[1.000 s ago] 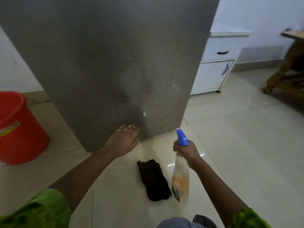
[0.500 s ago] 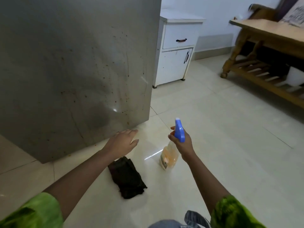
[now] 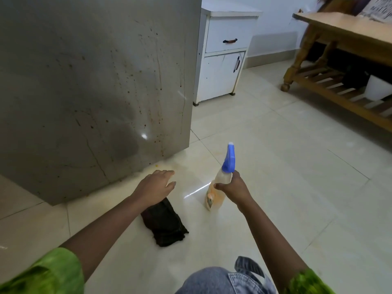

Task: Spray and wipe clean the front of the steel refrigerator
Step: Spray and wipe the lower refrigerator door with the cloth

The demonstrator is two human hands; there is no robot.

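The steel refrigerator front point(image 3: 89, 85) fills the upper left, speckled with brown spots and streaks toward its lower right. My right hand point(image 3: 233, 188) grips a clear spray bottle point(image 3: 218, 187) with orange liquid and a blue trigger head, held low near the floor to the right of the fridge corner. My left hand point(image 3: 156, 185) hovers with fingers straight and relaxed just in front of the fridge's bottom edge, holding nothing. A dark crumpled cloth point(image 3: 164, 224) lies on the tiles, partly under my left wrist.
A white cabinet point(image 3: 222, 66) with a drawer and door stands right of the fridge. A wooden table point(image 3: 339, 45) with a slatted lower shelf is at the far right. Cream floor tiles point(image 3: 286, 166) spread to the right. My jeans-clad knee point(image 3: 222, 281) shows at the bottom.
The view has swung right, so the red bucket left the frame. My right hand has shifted its grip from the bottle's neck down to its body. My left hand stays near the fridge's base.
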